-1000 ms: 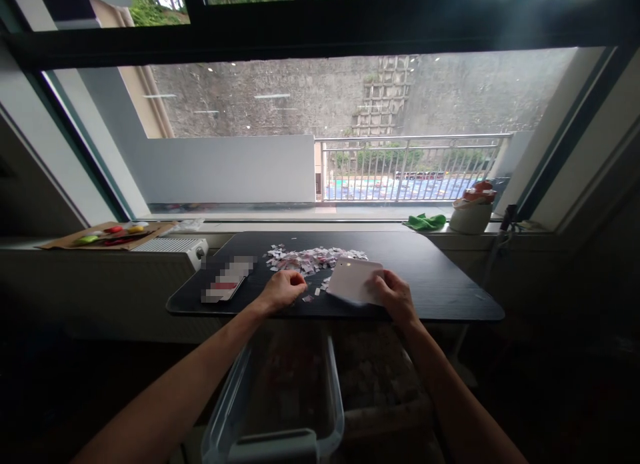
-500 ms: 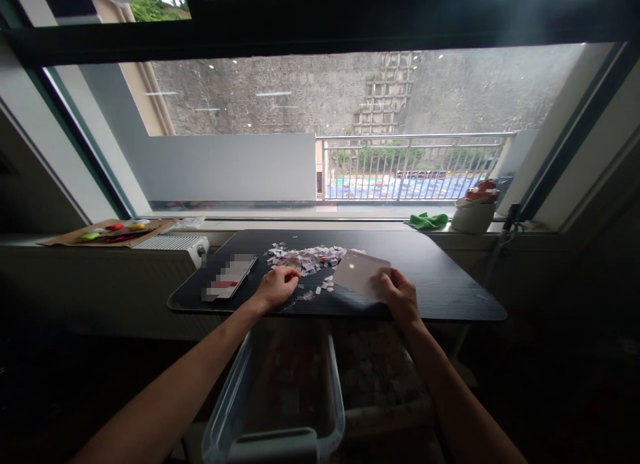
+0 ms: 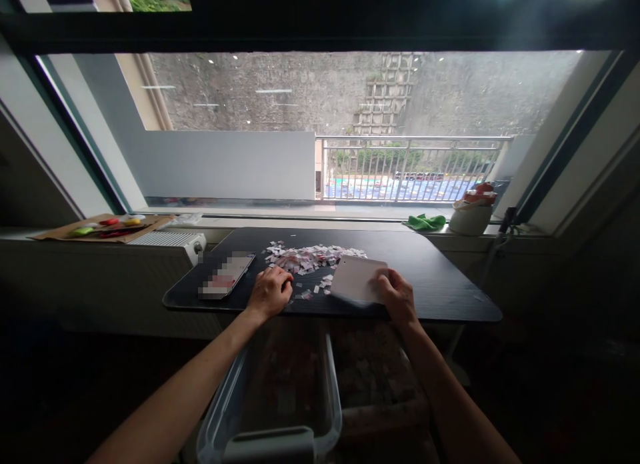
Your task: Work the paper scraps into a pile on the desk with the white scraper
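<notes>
My right hand (image 3: 399, 294) grips the right edge of a thin, pale, flat rectangular plate (image 3: 357, 279), tilted over the dark table (image 3: 430, 277). Behind and left of the plate spreads a heap of small whitish-pink pieces (image 3: 313, 255), perhaps paper. A few loose pieces (image 3: 306, 295) lie nearer the front edge. At the table's front my left hand (image 3: 271, 292) is back-up with curled fingers, just before the heap. Whatever those fingers may hold is hidden. Left of that hand lies a flat, phone-like object (image 3: 227, 276), partly blurred out.
Below the table edge stands a clear plastic bin (image 3: 334, 384), with a dim container of pieces (image 3: 377, 377) to its right. A radiator (image 3: 173, 240) is at left. A green cloth (image 3: 425, 222) and a pale pot-like container (image 3: 471, 214) sit on the windowsill.
My left hand has shifted slightly left and turned more back-up. The plate in my right hand has tilted, losing its bright glare, and sits slightly lower. The view has moved a little.
</notes>
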The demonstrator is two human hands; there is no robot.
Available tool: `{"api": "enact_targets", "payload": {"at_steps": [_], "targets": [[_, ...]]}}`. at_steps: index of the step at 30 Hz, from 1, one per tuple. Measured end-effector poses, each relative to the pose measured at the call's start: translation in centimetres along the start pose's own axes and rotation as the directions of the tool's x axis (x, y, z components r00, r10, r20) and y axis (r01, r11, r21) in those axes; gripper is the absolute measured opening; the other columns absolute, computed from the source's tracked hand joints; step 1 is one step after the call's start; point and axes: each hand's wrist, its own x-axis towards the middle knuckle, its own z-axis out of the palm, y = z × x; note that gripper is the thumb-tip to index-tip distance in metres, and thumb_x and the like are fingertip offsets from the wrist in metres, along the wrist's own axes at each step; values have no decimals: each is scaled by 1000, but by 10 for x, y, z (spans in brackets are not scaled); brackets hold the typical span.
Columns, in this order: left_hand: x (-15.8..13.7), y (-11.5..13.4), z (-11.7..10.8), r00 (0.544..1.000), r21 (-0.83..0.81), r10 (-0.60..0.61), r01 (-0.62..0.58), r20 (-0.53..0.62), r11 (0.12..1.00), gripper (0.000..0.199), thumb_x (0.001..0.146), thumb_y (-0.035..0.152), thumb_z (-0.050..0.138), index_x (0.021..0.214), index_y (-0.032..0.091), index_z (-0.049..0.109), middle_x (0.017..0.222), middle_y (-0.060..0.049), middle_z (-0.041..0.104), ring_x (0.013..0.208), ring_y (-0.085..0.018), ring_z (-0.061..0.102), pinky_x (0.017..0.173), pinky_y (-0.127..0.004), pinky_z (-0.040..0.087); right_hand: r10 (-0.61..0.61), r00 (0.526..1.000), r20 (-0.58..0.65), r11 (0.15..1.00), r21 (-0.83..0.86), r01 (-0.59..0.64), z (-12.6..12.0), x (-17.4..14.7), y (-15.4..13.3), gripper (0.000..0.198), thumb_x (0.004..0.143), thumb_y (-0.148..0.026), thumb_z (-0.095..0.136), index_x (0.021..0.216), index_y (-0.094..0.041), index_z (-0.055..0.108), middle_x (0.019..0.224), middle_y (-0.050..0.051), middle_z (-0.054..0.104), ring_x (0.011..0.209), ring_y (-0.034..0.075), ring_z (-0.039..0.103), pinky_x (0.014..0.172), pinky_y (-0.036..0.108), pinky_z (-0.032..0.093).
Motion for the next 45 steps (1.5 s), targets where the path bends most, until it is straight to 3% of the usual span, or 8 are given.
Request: {"api": "enact_targets", "payload": {"at_steps": [9, 18, 24, 29, 31, 35, 39, 45], "targets": [[0, 1, 0, 1000, -4, -9, 9, -6, 1000, 18, 75, 20, 46, 80, 20, 64, 87, -5, 63, 87, -21, 54, 81, -36, 41, -23, 998, 55, 1000, 5, 23, 2, 0, -7, 32, 65, -40, 56, 84, -15, 62, 71, 4, 66, 62, 16, 59, 56, 27, 47], [0, 2, 0, 1000, -2, -21, 21, 7, 1000, 19, 75, 20, 45, 80, 20, 64, 87, -6, 62, 86, -21, 54, 81, -37, 41, -111, 969, 221, 987, -91, 134, 25, -3, -20, 27, 71, -37, 52, 87, -17, 60, 74, 4, 66, 63, 17, 60, 52, 26, 46], [-1, 3, 0, 1000, 2, -10, 10, -10, 1000, 18, 75, 20, 46, 80, 21, 63, 87, -5, 63, 86, -20, 54, 81, -36, 41, -84, 966, 246, 959, -245, 145, -1, -4, -35, 25, 68, -33, 51, 82, -16, 63, 68, 2, 65, 60, 15, 58, 52, 25, 44], [-1, 3, -2, 1000, 6, -14, 13, 6, 1000, 18, 76, 20, 46, 80, 20, 63, 87, -6, 63, 86, -21, 54, 81, -37, 42, -98, 986, 131, 931, -339, 138, -31, 2, -44, 24, 66, -31, 51, 81, -18, 65, 65, 0, 65, 60, 15, 57, 53, 25, 43], [0, 3, -2, 1000, 8, -13, 13, 5, 1000, 18, 75, 20, 46, 79, 20, 63, 87, -5, 63, 86, -21, 54, 81, -36, 42, -87, 992, 92, 947, -303, 111, -33, 4, -43, 26, 65, -32, 51, 81, -17, 65, 64, 1, 64, 58, 15, 56, 51, 25, 42], [0, 2, -1, 1000, 17, -7, 8, -8, 1000, 17, 75, 20, 46, 79, 21, 63, 86, -5, 63, 86, -21, 55, 81, -36, 42, -58, 990, 132, 978, -191, 82, -26, 8, -38, 27, 66, -34, 52, 81, -15, 64, 65, 2, 64, 56, 14, 56, 50, 25, 43], [0, 2, -1, 1000, 18, -5, 5, -4, 1000, 18, 76, 20, 46, 79, 20, 63, 86, -5, 63, 86, -22, 55, 80, -36, 42, -62, 992, 113, 968, -234, 87, -27, 11, -29, 24, 66, -34, 52, 78, -16, 63, 65, 1, 64, 57, 14, 55, 52, 26, 43], [-1, 1, 0, 1000, 13, -6, 6, -15, 1000, 18, 75, 20, 46, 79, 20, 63, 86, -5, 63, 86, -22, 55, 80, -36, 42, 72, 981, 179, 980, -195, -36, -40, 10, -23, 27, 65, -38, 54, 79, -17, 65, 68, 1, 65, 59, 15, 58, 51, 25, 43]]}}
